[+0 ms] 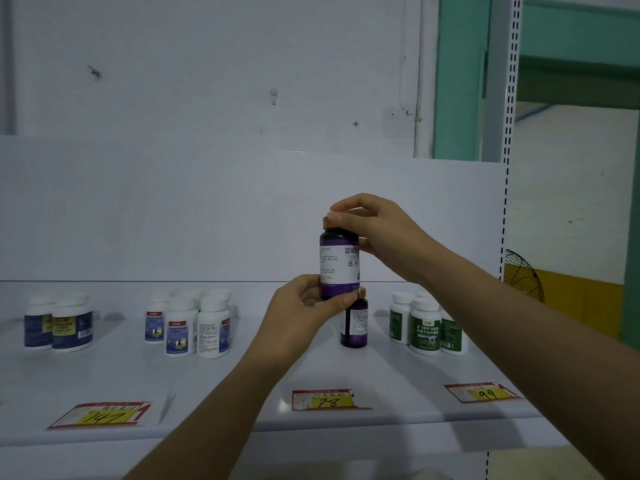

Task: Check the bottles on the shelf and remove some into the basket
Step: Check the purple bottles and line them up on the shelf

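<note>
- The right hand (377,233) is closed on the top of a dark purple plastic bottle with a white label and a brown cap (338,265), its fingertips curled over the cap and its thumb against the bottle's side.
- The left hand (304,310) grips the same bottle at the base, fingers and thumb curled round the bottom edge.
- Between the two hands the bottle is upright, lifted off the shelf in front of the back panel, with the printed label facing the person.
- Just below and behind it a second purple bottle with a brown cap (355,323) stands on the white metal shelf (242,375), partly hidden by the left hand's fingers.
- To the right on the shelf stands a tight cluster of white-capped bottles with green labels (426,327).
- To the left is a group of white bottles with blue-and-white labels (194,327), and further left a pair of white-capped bottles with dark blue labels (59,323).
- Along the shelf's front lie three red-and-yellow price tags, handwritten 147 (100,415), 78 (329,399) and 99 (483,393).
- A plain white back panel (173,209) rises behind the bottles, and a slotted white upright (507,133) runs up the right side.
- Above the panel is a scuffed white wall (207,64) with a few dark marks.
- Past the upright there is a green door frame (460,74), a black wire fan guard (523,275) and a yellow lower wall (581,299).
</note>
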Action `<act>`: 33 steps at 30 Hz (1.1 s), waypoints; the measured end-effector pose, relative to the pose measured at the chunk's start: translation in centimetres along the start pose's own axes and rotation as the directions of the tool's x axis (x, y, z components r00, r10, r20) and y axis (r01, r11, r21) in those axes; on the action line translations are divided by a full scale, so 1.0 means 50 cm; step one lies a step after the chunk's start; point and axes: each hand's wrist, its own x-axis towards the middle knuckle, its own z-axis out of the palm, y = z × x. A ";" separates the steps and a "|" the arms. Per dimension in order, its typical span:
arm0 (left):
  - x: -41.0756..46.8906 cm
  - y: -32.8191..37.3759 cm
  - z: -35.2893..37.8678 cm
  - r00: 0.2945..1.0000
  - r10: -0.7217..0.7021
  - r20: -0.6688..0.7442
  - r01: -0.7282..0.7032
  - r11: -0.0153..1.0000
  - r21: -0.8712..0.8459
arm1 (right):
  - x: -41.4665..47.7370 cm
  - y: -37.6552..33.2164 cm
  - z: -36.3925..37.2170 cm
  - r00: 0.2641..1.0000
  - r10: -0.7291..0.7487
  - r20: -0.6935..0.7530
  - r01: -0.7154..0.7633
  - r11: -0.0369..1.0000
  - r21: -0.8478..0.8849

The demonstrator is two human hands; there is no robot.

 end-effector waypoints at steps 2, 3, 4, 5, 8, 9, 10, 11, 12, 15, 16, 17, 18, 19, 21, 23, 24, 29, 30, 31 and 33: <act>0.001 -0.006 0.007 0.997 0.007 -0.076 -0.005 1.000 0.020 | 0.001 0.004 0.004 1.000 0.021 -0.001 -0.021 0.999 -0.026; 0.002 -0.008 0.011 0.993 0.004 -0.115 0.000 0.999 0.033 | 0.003 0.004 0.006 0.999 0.026 -0.019 -0.028 0.997 -0.078; 0.003 -0.009 0.013 0.990 0.004 -0.144 0.002 0.999 0.043 | 0.006 0.004 0.008 0.999 0.023 -0.047 -0.029 0.990 -0.135; 0.003 -0.010 0.013 0.987 0.008 -0.160 0.000 0.999 0.050 | 0.008 0.004 0.008 0.997 0.011 -0.076 -0.024 0.985 -0.172; 0.004 -0.007 0.007 0.994 0.006 -0.112 -0.003 1.000 0.025 | 0.007 0.001 0.004 0.993 -0.043 -0.113 0.028 0.990 -0.136; 0.003 -0.004 0.005 0.998 -0.001 -0.070 0.001 1.000 -0.003 | 0.006 0.003 0.002 0.993 -0.055 -0.109 0.044 0.994 -0.101; -0.001 -0.002 0.005 1.000 -0.004 -0.027 0.003 1.000 -0.028 | 0.004 0.004 0.000 0.993 -0.062 -0.096 0.055 0.996 -0.072; -0.004 0.000 0.006 1.000 -0.004 0.004 0.004 0.999 -0.042 | 0.002 0.007 -0.001 0.995 -0.062 -0.079 0.058 0.997 -0.052; -0.007 -0.001 0.008 1.000 -0.004 0.017 0.004 0.999 -0.050 | -0.001 0.008 0.000 0.997 -0.053 -0.060 0.051 0.998 -0.041; -0.007 -0.012 0.013 0.999 -0.006 -0.041 0.005 0.999 -0.040 | -0.005 0.011 0.003 1.000 0.006 0.004 -0.005 0.999 -0.052; -0.005 -0.018 0.015 0.997 -0.007 -0.081 0.006 1.000 -0.015 | -0.006 0.011 0.004 1.000 0.023 0.011 -0.022 0.996 -0.085; -0.004 -0.024 0.015 0.993 -0.007 -0.119 0.008 1.000 0.011 | -0.006 0.010 0.005 1.000 0.027 0.002 -0.027 0.990 -0.139; -0.003 -0.027 0.015 0.989 -0.008 -0.146 0.013 0.999 0.034 | -0.004 0.012 0.006 1.000 0.018 -0.023 -0.022 0.979 -0.200; -0.002 -0.029 0.015 0.988 -0.014 -0.153 0.022 0.999 0.050 | -0.001 0.013 0.006 0.998 0.005 -0.056 -0.019 0.971 -0.240; -0.003 -0.028 0.010 0.993 -0.030 -0.115 0.036 0.998 0.048 | 0.003 0.014 0.006 0.995 -0.007 -0.100 -0.015 0.975 -0.220; -0.005 -0.019 0.000 0.999 -0.043 -0.016 0.043 0.999 0.000 | 0.003 0.014 0.006 0.996 -0.017 -0.091 0.004 0.990 -0.144; -0.006 -0.014 -0.005 0.998 -0.037 0.046 0.038 0.999 -0.020 | 0.002 0.015 0.007 0.996 -0.027 -0.080 0.017 0.992 -0.123; -0.004 -0.012 -0.008 1.000 -0.005 0.024 0.006 0.999 -0.053 | 0.001 0.016 0.014 0.999 -0.033 -0.016 0.031 0.993 -0.116; -0.003 -0.016 -0.005 1.000 -0.005 -0.030 0.004 0.999 -0.033 | 0.002 0.016 0.016 0.999 -0.028 -0.019 0.025 0.986 -0.163; -0.003 -0.018 -0.002 0.997 -0.009 -0.072 0.009 1.000 0.001 | 0.003 0.017 0.018 0.999 -0.031 -0.033 0.024 0.979 -0.205; -0.006 -0.018 0.001 0.994 -0.018 -0.110 0.024 0.998 0.055 | 0.007 0.014 0.021 0.996 -0.046 -0.079 0.029 0.977 -0.213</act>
